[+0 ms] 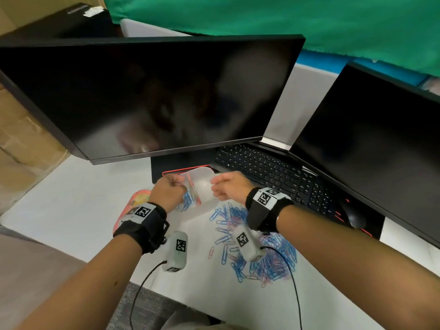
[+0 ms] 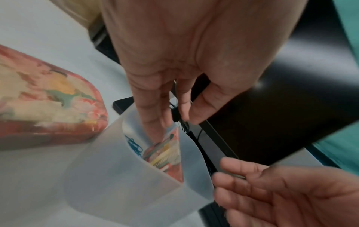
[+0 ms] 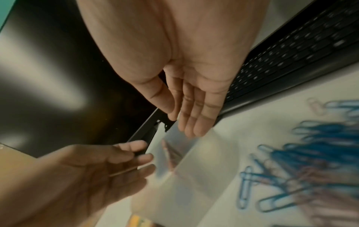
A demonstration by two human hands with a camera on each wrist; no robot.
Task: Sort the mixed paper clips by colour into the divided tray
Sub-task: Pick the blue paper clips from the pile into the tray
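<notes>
A translucent plastic tray [image 1: 202, 184] is held tilted above the white desk, in front of the monitor stand. My left hand [image 1: 179, 188] grips its left wall, fingers [image 2: 155, 122] inside and thumb outside. A few blue clips [image 2: 134, 145] lie in the tray beside those fingers. My right hand [image 1: 215, 186] is at the tray's right wall [image 3: 184, 161], its fingers [image 3: 194, 119] straight against the rim. The mixed pile of blue and pink paper clips [image 1: 262, 256] is spread on the desk beneath my right wrist. The tray's dividers do not show clearly.
A red patterned box [image 2: 48, 107] lies on the desk left of the tray. A large monitor [image 1: 147, 96] stands just behind, with a black keyboard [image 1: 273, 177], a mouse [image 1: 354, 217] and a second screen [image 1: 371, 151] to the right.
</notes>
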